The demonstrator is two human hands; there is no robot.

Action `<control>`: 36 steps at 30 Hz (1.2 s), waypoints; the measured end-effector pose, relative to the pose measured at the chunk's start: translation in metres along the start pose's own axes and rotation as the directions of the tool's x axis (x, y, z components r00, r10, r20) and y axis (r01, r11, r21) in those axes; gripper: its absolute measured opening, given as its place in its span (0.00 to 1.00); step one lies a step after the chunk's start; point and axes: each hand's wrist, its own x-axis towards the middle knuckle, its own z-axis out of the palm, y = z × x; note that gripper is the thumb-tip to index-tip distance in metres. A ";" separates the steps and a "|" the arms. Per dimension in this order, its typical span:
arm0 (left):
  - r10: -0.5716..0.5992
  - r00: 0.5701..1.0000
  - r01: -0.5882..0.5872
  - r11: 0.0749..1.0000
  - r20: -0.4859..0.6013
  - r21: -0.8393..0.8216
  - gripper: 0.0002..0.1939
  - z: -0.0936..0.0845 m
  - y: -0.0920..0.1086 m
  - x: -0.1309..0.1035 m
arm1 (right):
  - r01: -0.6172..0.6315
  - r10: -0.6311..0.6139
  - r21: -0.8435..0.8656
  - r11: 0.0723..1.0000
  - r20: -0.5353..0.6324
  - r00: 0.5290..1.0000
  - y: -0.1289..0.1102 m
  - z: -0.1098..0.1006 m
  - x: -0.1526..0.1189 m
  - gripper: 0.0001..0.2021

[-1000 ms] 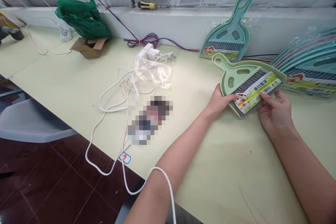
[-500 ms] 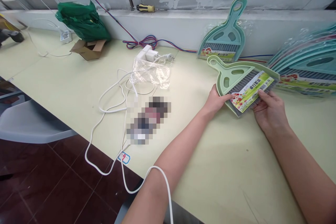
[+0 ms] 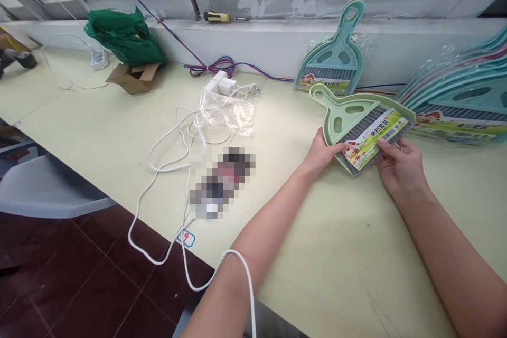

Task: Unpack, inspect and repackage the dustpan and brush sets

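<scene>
A light green dustpan and brush set [image 3: 356, 127] with a printed label is held tilted above the table, its handle pointing up and left. My left hand [image 3: 322, 156] grips its lower left edge, thumb on the front. My right hand [image 3: 402, 166] holds the lower right edge, thumb on the label and the other fingers partly hidden behind. Behind it a blue-green dustpan set [image 3: 335, 63] in clear wrapping leans upright against the wall. To the right, several wrapped blue-green sets [image 3: 463, 105] stand in a row.
White cables and a white plug adapter [image 3: 222, 84] with clear plastic lie left of my hands, beside a blurred object [image 3: 224, 182]. Farther left are a small cardboard box [image 3: 134, 79] and a green bag [image 3: 124, 37]. A screwdriver [image 3: 217, 17] lies on the ledge.
The view has shifted slightly, so the dustpans appear a little farther left. Both hands keep their hold on the green set, with almost no change in its tilt.
</scene>
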 end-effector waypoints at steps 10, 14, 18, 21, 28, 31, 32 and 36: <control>-0.065 0.998 0.065 0.998 0.013 -0.009 0.33 0.001 0.004 -0.004 | -0.003 0.002 0.042 0.999 0.028 1.000 0.003 -0.003 0.002 0.17; -0.033 0.999 0.032 0.999 0.011 0.027 0.32 0.000 0.004 -0.005 | 0.001 -0.003 0.042 0.999 0.041 0.999 0.005 -0.005 0.003 0.17; 0.004 1.000 -0.004 0.995 0.001 0.104 0.37 -0.002 0.005 -0.014 | 0.009 -0.010 0.037 0.999 0.042 0.999 0.008 -0.007 0.005 0.19; 0.131 0.991 -0.130 0.949 0.016 0.288 0.42 -0.007 0.006 -0.025 | 0.005 -0.009 0.078 0.997 0.058 0.998 0.010 -0.007 0.007 0.21; 0.581 0.813 -0.336 0.406 0.044 0.850 0.27 -0.051 0.054 -0.051 | -0.029 0.018 0.140 0.990 0.079 0.997 0.009 -0.004 0.006 0.22; 0.618 0.779 -0.187 0.065 0.108 0.980 0.22 -0.083 0.086 -0.050 | -0.033 0.020 0.155 0.987 0.085 0.996 0.011 -0.004 0.008 0.21; 0.610 0.786 -0.106 -0.026 0.100 0.994 0.22 -0.093 0.094 -0.046 | -0.034 0.020 0.156 0.987 0.090 0.996 0.012 -0.005 0.009 0.21; 0.508 0.861 0.178 -0.296 -0.003 0.939 0.31 -0.121 0.116 -0.021 | -0.040 0.023 0.152 0.987 0.114 0.993 0.014 -0.005 0.011 0.22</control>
